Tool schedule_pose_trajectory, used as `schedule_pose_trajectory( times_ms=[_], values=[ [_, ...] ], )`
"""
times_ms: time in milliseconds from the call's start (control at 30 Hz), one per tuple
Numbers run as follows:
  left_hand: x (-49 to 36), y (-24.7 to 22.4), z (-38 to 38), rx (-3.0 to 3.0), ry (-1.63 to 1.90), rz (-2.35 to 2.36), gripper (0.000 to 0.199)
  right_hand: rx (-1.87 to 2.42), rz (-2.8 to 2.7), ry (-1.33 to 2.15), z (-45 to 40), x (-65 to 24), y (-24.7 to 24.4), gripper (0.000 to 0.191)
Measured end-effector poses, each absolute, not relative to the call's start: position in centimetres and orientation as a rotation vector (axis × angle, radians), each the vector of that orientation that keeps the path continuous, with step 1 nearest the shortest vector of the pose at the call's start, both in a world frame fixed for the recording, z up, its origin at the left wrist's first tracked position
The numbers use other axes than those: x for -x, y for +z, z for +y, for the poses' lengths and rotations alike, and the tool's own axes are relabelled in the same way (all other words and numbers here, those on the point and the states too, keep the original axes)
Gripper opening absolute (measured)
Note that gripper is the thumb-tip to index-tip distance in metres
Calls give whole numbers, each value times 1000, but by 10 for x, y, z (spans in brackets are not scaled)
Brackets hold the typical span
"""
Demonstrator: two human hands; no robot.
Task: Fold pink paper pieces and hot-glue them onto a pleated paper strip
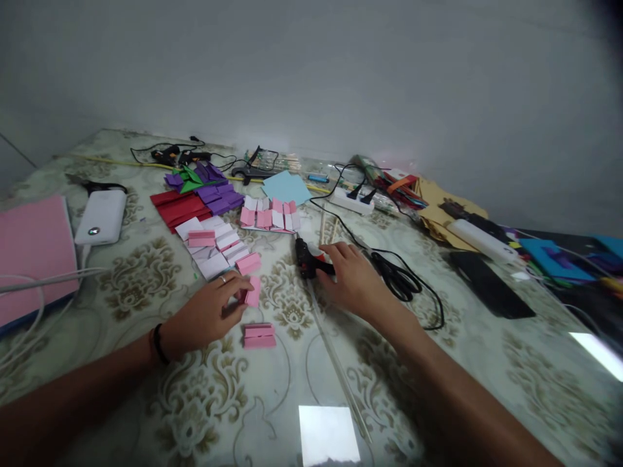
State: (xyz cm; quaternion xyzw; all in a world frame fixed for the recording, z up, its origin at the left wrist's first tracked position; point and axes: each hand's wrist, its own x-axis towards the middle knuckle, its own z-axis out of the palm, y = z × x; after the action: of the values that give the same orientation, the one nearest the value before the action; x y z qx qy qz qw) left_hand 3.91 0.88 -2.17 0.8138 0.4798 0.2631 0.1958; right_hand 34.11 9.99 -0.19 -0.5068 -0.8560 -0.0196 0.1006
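My left hand (207, 311) has its thumb and fingers pinched on a small pink folded paper piece (252, 292). Under my right hand (353, 275) lies a black hot glue gun (305, 259), its handle between my thumb and fingers. A long clear glue stick (341, 370) runs from the back of the gun toward me. Nearest my left hand, another pink folded piece (259, 336) rests on the table, and beyond it sits a cluster of white and pink folded paper (217, 246). A joined pink and white paper strip (270, 215) lies past the gun's nozzle.
Purple (219, 194) and red folded papers (180, 209) lie farther back, beside light blue sheets (286, 188). A white power strip (351, 201) and a coiled black cable (396, 275) are to the right, near a black phone (491, 285). At left are a power bank (101, 217) and pink paper (36, 259).
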Motion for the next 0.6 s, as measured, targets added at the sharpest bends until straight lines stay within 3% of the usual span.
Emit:
schedule_pose_trajectory(
  times_ms=[200, 433, 600],
  values=[
    [-40, -24, 10, -2278, 729, 1415, 22, 1484, -2510, 195, 110, -346, -17, 47],
    [-38, -23, 9, -2215, 774, 1444, 18, 1549, -2403, 428, 120, -348, -18, 41],
    [-35, -23, 11, -2158, 833, 1470, 12, 1567, -2145, 405, 116, -349, -3, 23]
  ],
)
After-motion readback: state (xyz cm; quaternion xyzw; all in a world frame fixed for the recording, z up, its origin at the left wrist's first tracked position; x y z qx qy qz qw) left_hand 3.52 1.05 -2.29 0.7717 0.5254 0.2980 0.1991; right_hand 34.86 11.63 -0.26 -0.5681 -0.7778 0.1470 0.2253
